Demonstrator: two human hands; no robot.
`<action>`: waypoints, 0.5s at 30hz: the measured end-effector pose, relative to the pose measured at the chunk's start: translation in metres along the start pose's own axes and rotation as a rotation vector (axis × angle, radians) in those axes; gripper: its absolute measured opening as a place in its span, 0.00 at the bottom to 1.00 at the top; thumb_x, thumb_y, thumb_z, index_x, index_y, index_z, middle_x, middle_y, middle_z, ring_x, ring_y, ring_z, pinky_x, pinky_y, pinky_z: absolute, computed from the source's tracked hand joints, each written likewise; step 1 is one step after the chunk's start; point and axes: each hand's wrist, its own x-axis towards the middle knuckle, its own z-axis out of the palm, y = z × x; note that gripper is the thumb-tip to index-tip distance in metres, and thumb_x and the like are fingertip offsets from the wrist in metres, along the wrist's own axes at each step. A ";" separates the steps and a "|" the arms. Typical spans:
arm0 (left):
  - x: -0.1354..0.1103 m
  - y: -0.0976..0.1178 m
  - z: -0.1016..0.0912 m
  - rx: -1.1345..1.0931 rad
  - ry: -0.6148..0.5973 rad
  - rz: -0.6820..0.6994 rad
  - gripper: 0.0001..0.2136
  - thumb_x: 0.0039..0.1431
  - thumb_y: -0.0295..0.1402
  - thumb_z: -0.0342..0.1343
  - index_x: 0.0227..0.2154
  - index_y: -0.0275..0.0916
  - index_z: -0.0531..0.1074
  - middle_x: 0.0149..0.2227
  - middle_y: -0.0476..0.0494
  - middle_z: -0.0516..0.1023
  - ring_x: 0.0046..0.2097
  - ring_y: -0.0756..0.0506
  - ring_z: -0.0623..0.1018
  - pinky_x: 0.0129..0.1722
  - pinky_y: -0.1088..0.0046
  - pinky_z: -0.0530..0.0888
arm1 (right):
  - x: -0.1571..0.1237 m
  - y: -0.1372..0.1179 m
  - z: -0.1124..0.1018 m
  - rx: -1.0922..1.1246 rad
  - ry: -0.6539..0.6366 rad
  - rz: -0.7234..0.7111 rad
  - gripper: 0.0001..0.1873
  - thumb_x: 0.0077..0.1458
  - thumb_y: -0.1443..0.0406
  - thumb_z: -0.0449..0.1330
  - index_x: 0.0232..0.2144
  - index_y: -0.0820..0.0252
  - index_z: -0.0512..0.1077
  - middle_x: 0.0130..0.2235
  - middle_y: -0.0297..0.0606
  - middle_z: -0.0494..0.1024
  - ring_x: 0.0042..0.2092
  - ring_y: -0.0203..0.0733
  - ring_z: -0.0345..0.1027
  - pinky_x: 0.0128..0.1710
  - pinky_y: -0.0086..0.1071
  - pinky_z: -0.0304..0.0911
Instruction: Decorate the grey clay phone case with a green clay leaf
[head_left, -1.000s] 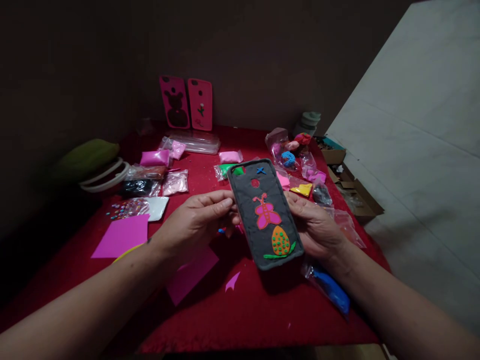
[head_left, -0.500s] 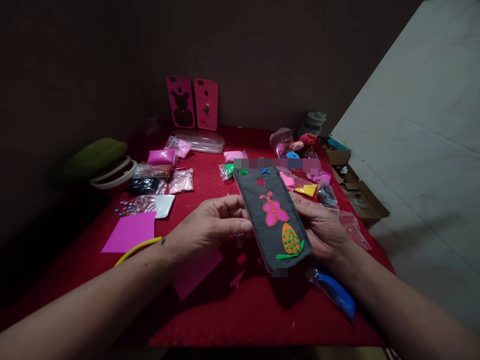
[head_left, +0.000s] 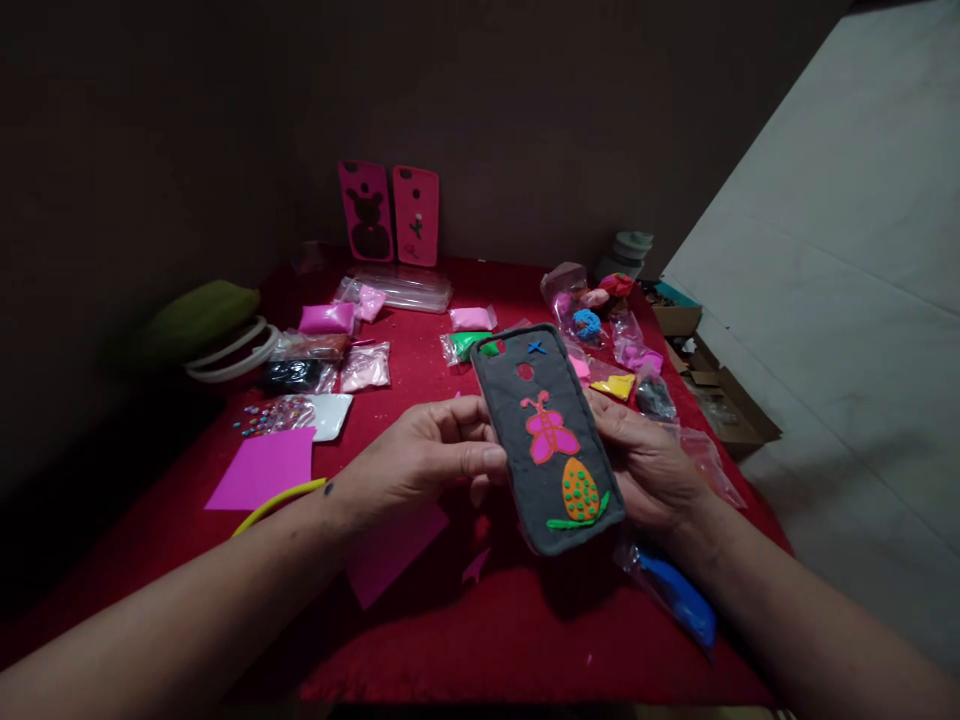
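Before two pink cases [head_left: 367, 212] [head_left: 416, 216], two hands [head_left: 420, 455] [head_left: 652, 465], fingers [head_left: 480, 460] gripping one grey case [head_left: 551, 440]

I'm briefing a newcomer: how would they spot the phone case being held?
Find the red-covered table, then the left hand and right hand above it. Between them is a dark grey phone case. Unlike the two pink cases standing at the back, it bears a pink butterfly above an orange, green-dotted egg shape.

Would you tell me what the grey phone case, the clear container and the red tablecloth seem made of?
The grey phone case: perhaps matt modelling clay, judging by its dull, slightly uneven surface. The clear container: probably glossy plastic, see-through with pale highlights. The red tablecloth: likely matt fabric, showing no shine.
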 end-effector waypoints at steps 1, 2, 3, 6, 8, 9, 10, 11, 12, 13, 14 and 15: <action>0.000 0.000 0.000 0.002 0.005 0.002 0.15 0.54 0.37 0.69 0.43 0.36 0.78 0.28 0.48 0.77 0.26 0.53 0.73 0.26 0.79 0.69 | 0.000 0.000 0.000 -0.009 -0.002 0.001 0.24 0.48 0.63 0.73 0.48 0.59 0.75 0.47 0.41 0.84 0.42 0.43 0.79 0.47 0.38 0.74; 0.000 0.000 0.000 0.002 0.009 0.004 0.15 0.55 0.38 0.68 0.43 0.36 0.78 0.28 0.48 0.77 0.26 0.54 0.72 0.26 0.80 0.68 | -0.001 0.000 -0.001 -0.016 -0.009 0.002 0.24 0.49 0.63 0.73 0.48 0.58 0.75 0.47 0.41 0.83 0.42 0.44 0.79 0.48 0.39 0.74; 0.000 0.000 -0.001 0.000 0.012 0.009 0.16 0.57 0.39 0.68 0.44 0.36 0.78 0.29 0.48 0.77 0.26 0.54 0.72 0.26 0.80 0.68 | -0.001 0.000 -0.001 -0.022 -0.017 0.002 0.23 0.49 0.63 0.72 0.48 0.58 0.75 0.47 0.41 0.83 0.42 0.44 0.79 0.48 0.40 0.73; 0.001 -0.002 -0.002 0.021 0.008 0.036 0.16 0.60 0.41 0.65 0.45 0.36 0.79 0.30 0.47 0.77 0.27 0.54 0.72 0.27 0.79 0.69 | -0.001 0.000 -0.001 -0.037 -0.036 -0.019 0.18 0.51 0.62 0.71 0.45 0.56 0.76 0.44 0.39 0.83 0.40 0.43 0.78 0.47 0.40 0.72; 0.002 -0.003 -0.004 0.046 0.020 0.038 0.14 0.61 0.42 0.64 0.42 0.35 0.79 0.30 0.47 0.77 0.26 0.53 0.72 0.27 0.79 0.69 | -0.001 0.001 -0.001 -0.050 -0.041 -0.031 0.15 0.52 0.62 0.71 0.42 0.56 0.76 0.42 0.38 0.83 0.39 0.43 0.78 0.46 0.40 0.72; 0.002 -0.004 -0.005 0.053 0.031 0.030 0.14 0.61 0.42 0.63 0.41 0.35 0.78 0.29 0.47 0.76 0.26 0.54 0.72 0.27 0.79 0.69 | -0.001 0.001 -0.001 -0.055 -0.042 -0.035 0.15 0.52 0.62 0.71 0.42 0.56 0.76 0.41 0.38 0.83 0.38 0.43 0.77 0.45 0.40 0.72; 0.002 -0.004 -0.006 0.058 0.040 0.020 0.14 0.61 0.43 0.63 0.40 0.36 0.78 0.29 0.47 0.76 0.26 0.54 0.71 0.27 0.79 0.69 | -0.001 0.001 -0.001 -0.059 -0.043 -0.036 0.14 0.52 0.62 0.71 0.41 0.56 0.76 0.41 0.38 0.83 0.38 0.43 0.77 0.45 0.40 0.72; 0.001 -0.004 -0.007 0.064 0.046 0.015 0.14 0.61 0.43 0.63 0.40 0.36 0.78 0.29 0.47 0.76 0.26 0.54 0.71 0.27 0.79 0.69 | -0.001 0.001 -0.001 -0.061 -0.045 -0.037 0.14 0.52 0.62 0.71 0.40 0.56 0.76 0.40 0.38 0.83 0.38 0.43 0.77 0.45 0.40 0.72; 0.001 -0.005 -0.007 0.067 0.043 0.014 0.14 0.61 0.43 0.63 0.39 0.36 0.78 0.29 0.48 0.76 0.26 0.54 0.71 0.27 0.79 0.69 | -0.001 0.001 -0.001 -0.062 -0.046 -0.037 0.14 0.51 0.61 0.72 0.40 0.56 0.75 0.40 0.38 0.83 0.38 0.44 0.77 0.45 0.41 0.71; 0.001 -0.005 -0.008 0.071 0.035 0.018 0.14 0.61 0.43 0.63 0.39 0.35 0.78 0.29 0.48 0.76 0.26 0.54 0.71 0.27 0.80 0.69 | -0.001 0.001 0.000 -0.060 -0.048 -0.037 0.14 0.51 0.61 0.72 0.39 0.56 0.75 0.40 0.38 0.83 0.38 0.43 0.77 0.45 0.41 0.71; 0.001 -0.005 -0.008 0.067 0.028 0.024 0.14 0.61 0.43 0.63 0.38 0.35 0.77 0.28 0.48 0.76 0.25 0.55 0.71 0.27 0.80 0.69 | -0.001 0.001 0.000 -0.058 -0.050 -0.036 0.15 0.50 0.61 0.72 0.39 0.56 0.75 0.40 0.37 0.83 0.38 0.43 0.77 0.45 0.40 0.71; 0.001 -0.005 -0.007 0.057 0.029 0.030 0.14 0.61 0.43 0.63 0.37 0.35 0.77 0.28 0.48 0.75 0.25 0.55 0.71 0.27 0.80 0.69 | -0.002 0.001 0.000 -0.055 -0.048 -0.036 0.15 0.49 0.61 0.73 0.38 0.57 0.75 0.40 0.37 0.83 0.38 0.43 0.76 0.44 0.40 0.71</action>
